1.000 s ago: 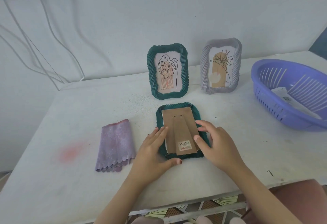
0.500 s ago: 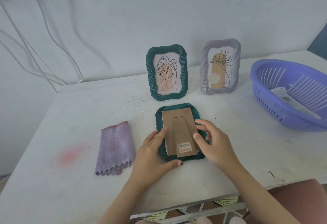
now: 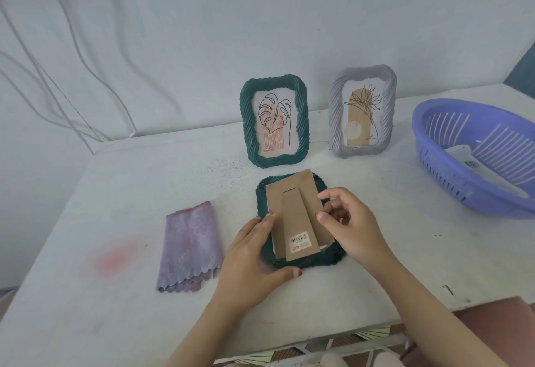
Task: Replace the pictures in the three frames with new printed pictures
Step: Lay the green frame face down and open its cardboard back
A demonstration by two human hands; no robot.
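White table [image 3: 115, 193] sitting against pale wall [image 3: 260, 19] (cables [image 3: 127, 123] trailing at 10 o'clock), face-down green frame [image 3: 333, 259] lying centrally, left hand [image 3: 252, 262] pressing it flat-fingered, right hand [image 3: 353, 227] pinching its cardboard backing [image 3: 292, 193]

You are working in what looks like a plain room of a home. You see a white table [image 3: 115, 323] against a painted wall [image 3: 289, 19] with loose cables [image 3: 84, 126], picture frames [image 3: 274, 120], a plastic basket [image 3: 434, 169], a cloth [image 3: 189, 245] and patterned floor tiles [image 3: 289, 355].

The table [image 3: 115, 181] bears green frame [image 3: 302, 123], grey frame [image 3: 335, 117], face-down frame [image 3: 312, 264], cloth [image 3: 189, 245], basket [image 3: 434, 146].
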